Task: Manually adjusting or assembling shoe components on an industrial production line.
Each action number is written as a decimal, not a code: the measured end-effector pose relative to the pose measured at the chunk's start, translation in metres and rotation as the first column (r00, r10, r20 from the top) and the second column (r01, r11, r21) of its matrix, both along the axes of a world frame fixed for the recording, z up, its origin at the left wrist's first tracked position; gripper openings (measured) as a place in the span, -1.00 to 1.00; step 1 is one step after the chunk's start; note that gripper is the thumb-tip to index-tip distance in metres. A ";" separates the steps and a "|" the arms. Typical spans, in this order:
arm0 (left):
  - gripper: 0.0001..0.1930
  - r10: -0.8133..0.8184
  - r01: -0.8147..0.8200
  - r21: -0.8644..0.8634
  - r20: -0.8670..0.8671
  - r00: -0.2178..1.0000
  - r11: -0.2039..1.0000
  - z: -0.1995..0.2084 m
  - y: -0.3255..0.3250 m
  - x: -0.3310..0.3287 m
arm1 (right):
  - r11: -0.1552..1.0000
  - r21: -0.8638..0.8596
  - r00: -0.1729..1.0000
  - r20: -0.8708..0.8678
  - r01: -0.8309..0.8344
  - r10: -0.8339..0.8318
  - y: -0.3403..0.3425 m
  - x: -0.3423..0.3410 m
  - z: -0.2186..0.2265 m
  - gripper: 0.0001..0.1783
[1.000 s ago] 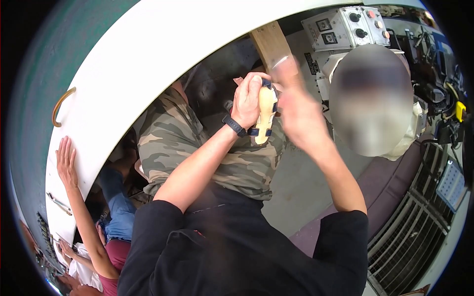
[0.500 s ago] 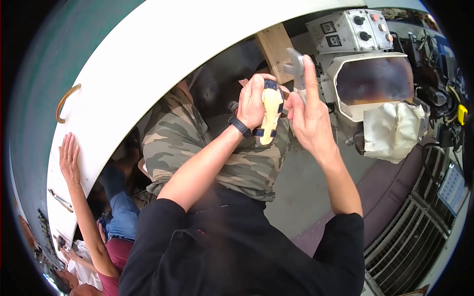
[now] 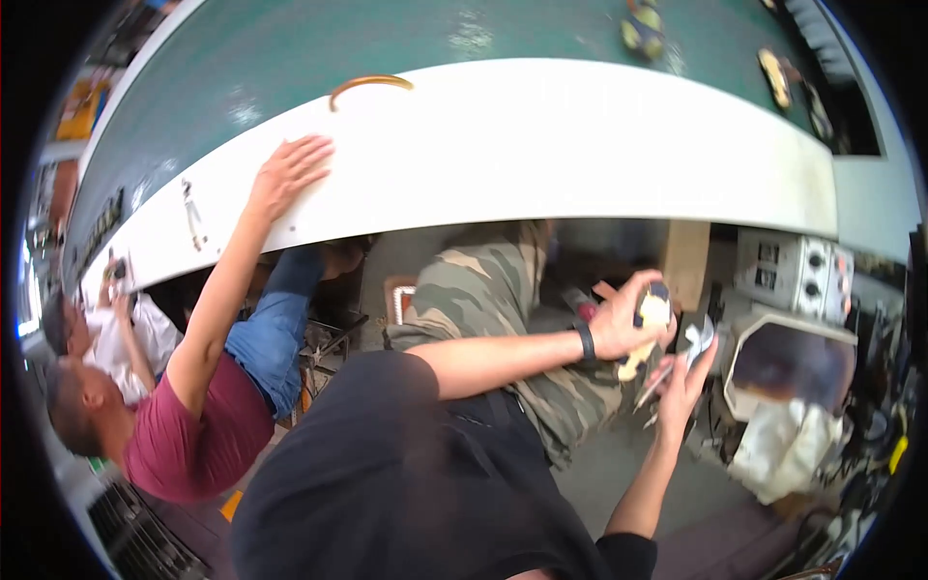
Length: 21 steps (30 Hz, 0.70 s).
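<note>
My left hand [image 3: 619, 327], with a dark band at its wrist, is closed around a small cream-and-dark-blue piece [image 3: 654, 311]. The piece is long and curved, with dark patches; its exact kind is unclear. Just right of it, my right hand [image 3: 682, 385] grips a silver metal tool [image 3: 698, 336]. The tool has a jawed head near the fingertips, and slender ends point down toward my lap. Blur hides its finer shape. Both hands are close together over my camouflage trousers [image 3: 474, 300], below the edge of the white table.
A co-worker's hand [image 3: 290, 174] lies flat on the white tabletop [image 3: 580, 145], near a curved brown strip [image 3: 372, 81]. At the right stand a control box [image 3: 791, 271] with knobs and a dark-windowed machine [image 3: 793, 365] draped with pale crumpled sheet [image 3: 785, 447]. Green surface [image 3: 541, 29] lies beyond.
The view has swung left, bringing more of the table and the co-worker in. My hands still hold both things; the tool now tilts down toward my lap, its head by my right fingertips.
</note>
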<state>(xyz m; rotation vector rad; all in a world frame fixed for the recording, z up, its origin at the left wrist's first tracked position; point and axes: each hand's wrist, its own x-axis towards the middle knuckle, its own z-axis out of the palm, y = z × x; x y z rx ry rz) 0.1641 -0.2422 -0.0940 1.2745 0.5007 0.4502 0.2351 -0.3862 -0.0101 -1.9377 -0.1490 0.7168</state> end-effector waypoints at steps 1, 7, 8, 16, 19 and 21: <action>-0.19 -0.009 0.008 -0.035 -0.009 1.000 0.999 0.005 0.001 -0.003 | 0.999 -0.007 0.998 -0.036 0.043 -0.043 -0.004 -0.004 -0.003 -0.24; -0.21 0.189 -0.198 0.041 0.160 0.969 0.979 0.067 0.073 -0.021 | 0.992 0.099 0.994 -0.076 0.081 -0.074 -0.005 -0.027 -0.024 -0.25; -0.20 0.210 -0.216 0.019 0.152 0.966 0.976 0.080 0.100 -0.028 | 0.992 0.100 0.995 -0.077 0.075 -0.068 -0.005 -0.027 -0.026 -0.24; -0.23 0.606 -0.596 0.678 0.272 0.747 0.431 0.125 0.378 -0.100 | 0.992 0.089 0.992 -0.092 0.094 -0.086 0.001 -0.028 -0.054 -0.26; -0.18 0.741 -0.393 0.900 0.134 0.658 0.186 0.112 0.461 -0.139 | 0.991 0.089 0.990 -0.103 0.104 -0.095 0.006 -0.027 -0.053 -0.27; -0.05 0.790 -0.190 0.940 -0.118 0.602 0.285 0.087 0.493 -0.159 | 0.986 0.112 0.982 -0.157 0.126 -0.108 0.004 -0.026 -0.055 -0.27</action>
